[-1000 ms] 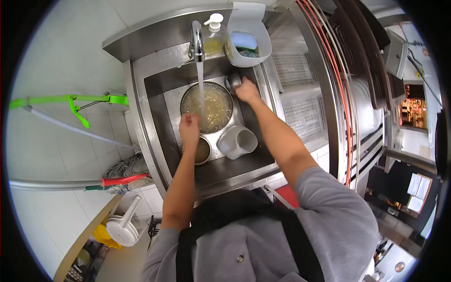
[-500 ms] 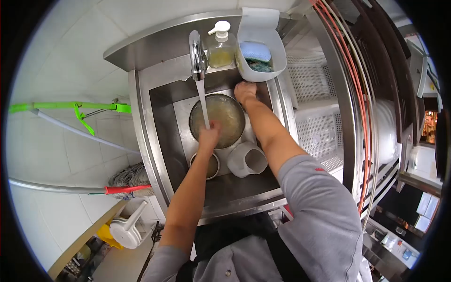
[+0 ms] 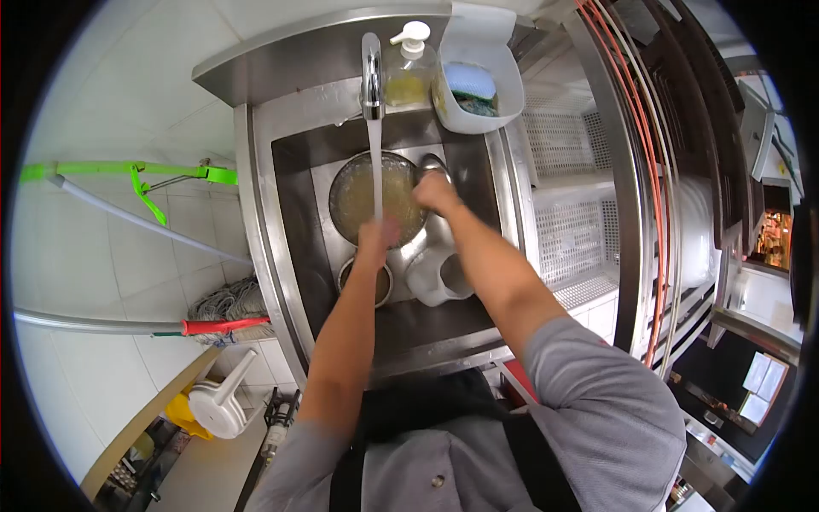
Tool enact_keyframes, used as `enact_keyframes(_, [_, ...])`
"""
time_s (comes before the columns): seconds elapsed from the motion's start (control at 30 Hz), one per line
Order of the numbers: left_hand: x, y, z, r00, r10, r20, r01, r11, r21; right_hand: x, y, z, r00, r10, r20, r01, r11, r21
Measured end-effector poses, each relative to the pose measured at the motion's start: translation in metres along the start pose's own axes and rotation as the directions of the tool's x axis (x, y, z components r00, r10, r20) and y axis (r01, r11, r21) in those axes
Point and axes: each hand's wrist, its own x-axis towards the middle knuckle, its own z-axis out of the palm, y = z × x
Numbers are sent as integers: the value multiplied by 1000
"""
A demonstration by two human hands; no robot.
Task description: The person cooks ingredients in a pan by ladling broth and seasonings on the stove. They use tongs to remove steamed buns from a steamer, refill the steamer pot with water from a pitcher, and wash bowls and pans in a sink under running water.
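Note:
A round metal pan (image 3: 334, 201) with cloudy water sits in the sink (image 3: 294, 213), under the tap's (image 3: 372, 81) running stream. My left hand (image 3: 380, 241) is at the pan's near edge, by the stream; motion blur hides its fingers. At the pan's right edge, my right hand (image 3: 435, 193) is closed on a shiny, rounded metal utensil (image 3: 432, 162), its exact kind unclear. Below the pan lie a smaller metal container (image 3: 388, 294), partly behind my left forearm, and a whitish plastic jug (image 3: 424, 277) on its side.
Behind the sink stand a soap pump bottle (image 3: 411, 72) and a white plastic holder (image 3: 503, 107) with a blue sponge (image 3: 469, 81). White perforated baskets (image 3: 567, 243) are on the right. Left of the sink are a mop (image 3: 235, 311) and a green-handled pole (image 3: 94, 169).
My right hand has moved from the sink's back right corner toward the pan, and a metal utensil now shows in it. My left hand stays near the stream. The view has shifted slightly.

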Motion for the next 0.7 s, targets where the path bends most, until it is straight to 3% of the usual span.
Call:
enact_keyframes(0.03, [0,8,7,1000,-9,-1,9,1000,-4,-36,-24,6,998,51,-46,-42,983,177])
enact_keyframes(0.07, [-1,28,20,996,-45,-76,52,994,100,-55,-30,29,930,-347,-118,301,907,-296])
enact_keyframes(0.1, [-4,39,29,985,-72,-156,102,975,196,-84,-58,17,970,-235,-60,221,957,-189])
enact_keyframes(0.13, [-8,42,26,984,-75,-159,105,976,190,-93,-58,38,846,-444,-295,382,891,-247])
enact_keyframes(0.17, [-11,47,17,978,-10,-209,48,983,177,-105,-58,39,846,-449,-288,386,888,-250])
enact_keyframes(0.23, [-16,54,-3,961,56,-272,-11,986,164,-128,-66,25,696,-637,-332,616,767,-180])
enact_keyframes(0.27, [-17,54,-13,950,49,-309,17,978,207,-136,-68,-2,773,-587,-242,605,796,1])
enact_keyframes(0.3, [-19,55,-19,938,44,-344,46,968,248,-131,-60,-5,770,-592,-237,610,792,4])
enact_keyframes(0.33, [-23,55,-21,931,20,-364,75,967,243,-124,-52,-5,843,-361,-398,431,897,98])
enact_keyframes(0.37, [-28,50,-25,928,14,-372,82,967,241,-119,-44,-3,852,-95,-515,241,944,224])
enact_keyframes(0.43, [-33,47,-25,926,44,-374,113,915,388,-102,-33,-5,950,156,-272,-62,944,325])
enact_keyframes(0.5, [-38,46,-26,921,1,-390,181,884,430,-96,-30,2,966,115,-233,-41,954,298])
enact_keyframes(0.57, [-31,42,-30,933,-83,-349,254,840,479,-102,-42,-4,981,166,-105,-136,960,243])
enact_keyframes(0.6, [-30,36,-33,933,-83,-351,255,841,478,-97,-38,-1,979,203,26,-201,931,306])
enact_keyframes(0.63, [-31,33,-34,955,-163,-246,225,942,248,-97,-34,5,979,201,28,-200,930,307])
enact_keyframes(0.67, [-28,33,-35,971,-204,-121,206,979,0,-93,-32,9,958,232,168,-284,840,461])
enact_keyframes(0.7, [-31,36,-32,973,-196,-120,198,980,5,-88,-32,12,923,231,306,-374,718,587])
